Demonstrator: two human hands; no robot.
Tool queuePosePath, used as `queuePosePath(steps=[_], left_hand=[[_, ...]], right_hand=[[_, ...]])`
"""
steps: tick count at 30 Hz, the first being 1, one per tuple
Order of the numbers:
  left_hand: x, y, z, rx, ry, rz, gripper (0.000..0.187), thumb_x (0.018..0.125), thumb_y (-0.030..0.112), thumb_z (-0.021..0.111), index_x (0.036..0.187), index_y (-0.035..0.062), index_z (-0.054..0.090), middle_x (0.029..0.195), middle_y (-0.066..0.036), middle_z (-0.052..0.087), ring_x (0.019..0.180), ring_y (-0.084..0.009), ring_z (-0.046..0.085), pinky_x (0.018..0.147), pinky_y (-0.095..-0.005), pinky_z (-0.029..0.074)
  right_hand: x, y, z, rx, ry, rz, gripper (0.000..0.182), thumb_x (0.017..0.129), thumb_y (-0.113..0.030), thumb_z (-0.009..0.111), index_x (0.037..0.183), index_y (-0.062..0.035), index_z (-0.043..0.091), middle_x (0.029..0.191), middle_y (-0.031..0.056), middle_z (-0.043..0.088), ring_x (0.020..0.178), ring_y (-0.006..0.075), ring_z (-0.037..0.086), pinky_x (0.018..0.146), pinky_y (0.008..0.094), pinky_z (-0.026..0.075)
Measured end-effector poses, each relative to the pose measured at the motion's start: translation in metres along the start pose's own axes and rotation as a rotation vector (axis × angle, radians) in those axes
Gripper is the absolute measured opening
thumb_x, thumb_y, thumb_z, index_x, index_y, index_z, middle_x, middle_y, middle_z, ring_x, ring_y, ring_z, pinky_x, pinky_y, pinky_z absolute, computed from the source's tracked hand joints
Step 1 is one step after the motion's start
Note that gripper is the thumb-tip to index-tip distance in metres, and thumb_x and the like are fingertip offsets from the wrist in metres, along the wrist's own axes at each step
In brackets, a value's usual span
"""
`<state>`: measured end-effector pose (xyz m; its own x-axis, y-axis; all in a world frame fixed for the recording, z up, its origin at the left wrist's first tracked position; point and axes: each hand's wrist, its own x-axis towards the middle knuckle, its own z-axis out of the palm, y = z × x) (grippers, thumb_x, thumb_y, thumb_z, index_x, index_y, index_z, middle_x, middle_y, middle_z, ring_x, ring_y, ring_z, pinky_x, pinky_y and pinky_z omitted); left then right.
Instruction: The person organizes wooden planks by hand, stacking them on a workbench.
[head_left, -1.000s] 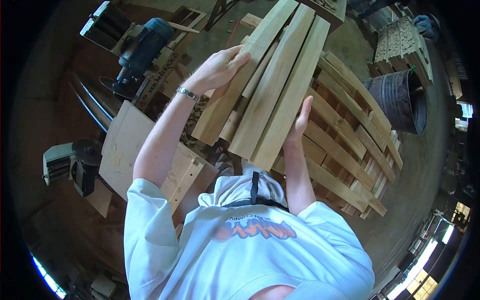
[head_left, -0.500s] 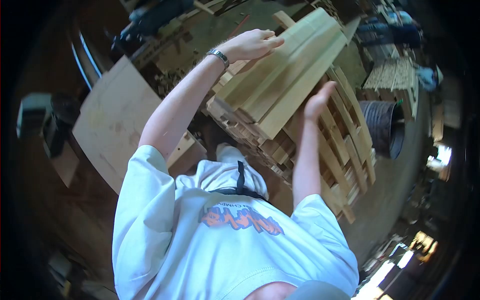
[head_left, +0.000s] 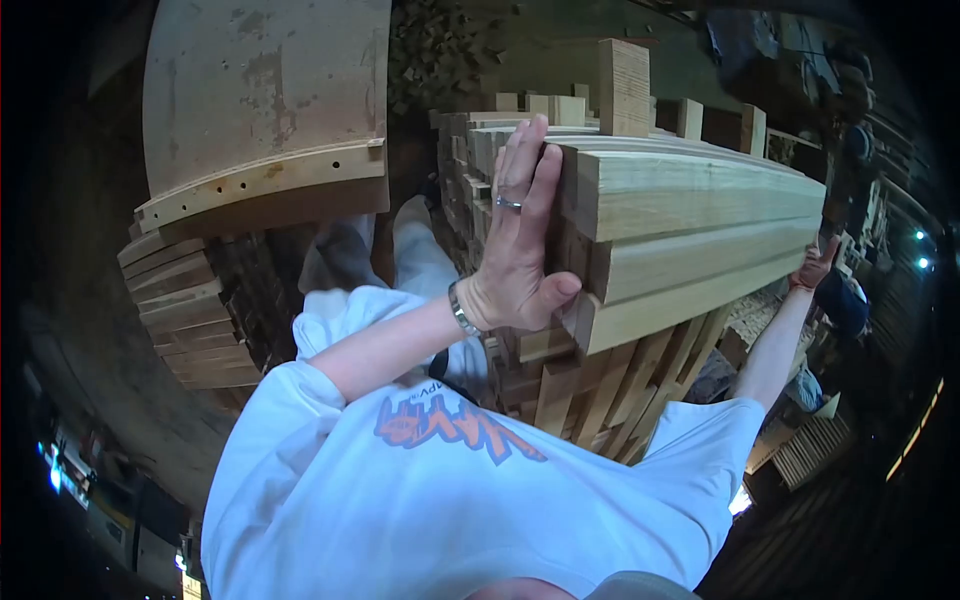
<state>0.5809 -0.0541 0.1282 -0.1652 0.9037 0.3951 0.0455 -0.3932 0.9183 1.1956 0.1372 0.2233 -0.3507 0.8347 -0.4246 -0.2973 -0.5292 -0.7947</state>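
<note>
Head view: the left hand [head_left: 520,245] presses flat, fingers spread, against the sawn ends of long pale timber boards [head_left: 690,240] lying atop a stack of lumber [head_left: 560,390]. The right hand [head_left: 815,265] reaches along their far side; its grip cannot be told. The boards' long axis runs rightward. A curved plywood panel [head_left: 260,100] lies left.

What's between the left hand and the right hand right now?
In the head view, the long wooden boards span the gap: left hand flat against their near ends, right hand at the far end, on the stacked lumber.
</note>
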Motion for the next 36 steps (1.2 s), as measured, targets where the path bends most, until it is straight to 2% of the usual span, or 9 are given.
queuePosePath(steps=[8,13,16,20,24,28,30,32,36], left_hand=[[-0.001,0.0,0.014,-0.104,0.037,-0.033,0.095,0.092,0.069,0.03,0.154,0.0005,0.01,0.159,-0.026,0.002,0.148,-0.0402,0.0,0.118,-0.051,0.003],[-0.003,0.014,0.01,0.03,0.014,-0.074,0.086,0.095,0.062,0.035,0.155,0.0041,0.013,0.159,-0.026,0.004,0.148,-0.042,0.001,0.118,-0.0504,0.003],[-0.021,0.037,-0.024,0.111,0.035,0.077,0.068,0.099,0.05,0.04,0.15,0.006,0.029,0.154,-0.027,0.021,0.141,-0.0443,0.025,0.114,-0.0507,0.025],[-0.113,0.052,-0.125,0.236,-0.051,-0.155,0.053,0.095,0.038,0.055,0.136,0.0051,0.049,0.14,-0.016,0.047,0.126,-0.0335,0.048,0.105,-0.0422,0.041],[-0.244,0.052,-0.233,0.664,0.083,-0.283,0.038,0.089,0.033,0.062,0.114,0.0054,0.065,0.114,-0.011,0.064,0.106,-0.0282,0.058,0.091,-0.0381,0.048],[-0.339,0.061,-0.335,0.97,0.32,-0.471,0.031,0.085,0.03,0.065,0.104,0.0063,0.067,0.105,-0.01,0.065,0.101,-0.027,0.059,0.088,-0.0372,0.05],[-0.386,0.054,-0.381,0.987,0.587,-0.614,0.029,0.086,0.027,0.064,0.105,0.0058,0.068,0.104,-0.011,0.067,0.102,-0.0285,0.06,0.091,-0.0387,0.05],[-0.425,0.06,-0.424,0.923,0.793,-0.836,0.03,0.086,0.027,0.063,0.106,0.0053,0.068,0.106,-0.014,0.068,0.105,-0.0309,0.061,0.093,-0.0403,0.049],[-0.52,0.063,-0.471,0.793,1.082,-1.214,0.036,0.085,0.03,0.065,0.107,0.0016,0.067,0.108,-0.018,0.067,0.103,-0.0343,0.062,0.092,-0.0412,0.05]], right_hand=[[0.029,0.035,0.051,0.061,-0.247,-0.052,0.071,0.1,-0.056,0.036,0.137,0.0029,0.048,0.136,0.0168,0.056,0.119,0.0308,0.057,0.103,0.0437,0.043],[0.024,0.011,0.028,-0.596,0.585,-0.267,0.058,0.095,-0.01,0.048,0.15,-0.0079,0.028,0.152,0.0118,0.038,0.133,0.0396,0.043,0.113,0.0547,0.03],[0.03,-0.046,0.071,-0.729,0.757,-0.182,0.05,0.097,-0.02,0.044,0.145,-0.0094,0.037,0.143,0.0114,0.048,0.136,0.0341,0.04,0.114,0.0506,0.03],[0.028,-0.063,0.242,-1.073,0.697,-0.654,0.047,0.099,-0.03,0.042,0.14,-0.008,0.044,0.134,0.0131,0.055,0.134,0.0301,0.042,0.113,0.0473,0.032],[0.03,0.058,0.502,-1.169,-0.042,-1.397,0.048,0.1,-0.035,0.042,0.136,-0.0031,0.046,0.128,0.0169,0.056,0.126,0.0293,0.05,0.109,0.0464,0.035],[0.019,0.245,0.706,-1.485,-0.596,-0.96,0.049,0.097,-0.037,0.048,0.126,0.0026,0.052,0.12,0.0164,0.058,0.106,0.0234,0.06,0.093,0.0348,0.048],[0.015,0.322,0.756,-0.847,-1.266,0.274,0.058,0.096,-0.033,0.058,0.14,0.0009,0.042,0.127,0.0134,0.055,0.111,0.0246,0.059,0.1,0.0345,0.043],[0.045,0.382,0.792,-1.214,-1.344,0.811,0.059,0.097,-0.03,0.059,0.144,-0.0013,0.037,0.134,0.0116,0.05,0.116,0.0226,0.056,0.101,0.0338,0.042],[0.205,0.547,0.853,-1.099,-1.323,0.532,0.055,0.101,-0.036,0.052,0.145,-0.0044,0.04,0.135,0.0091,0.053,0.126,0.0182,0.048,0.103,0.0335,0.041]])
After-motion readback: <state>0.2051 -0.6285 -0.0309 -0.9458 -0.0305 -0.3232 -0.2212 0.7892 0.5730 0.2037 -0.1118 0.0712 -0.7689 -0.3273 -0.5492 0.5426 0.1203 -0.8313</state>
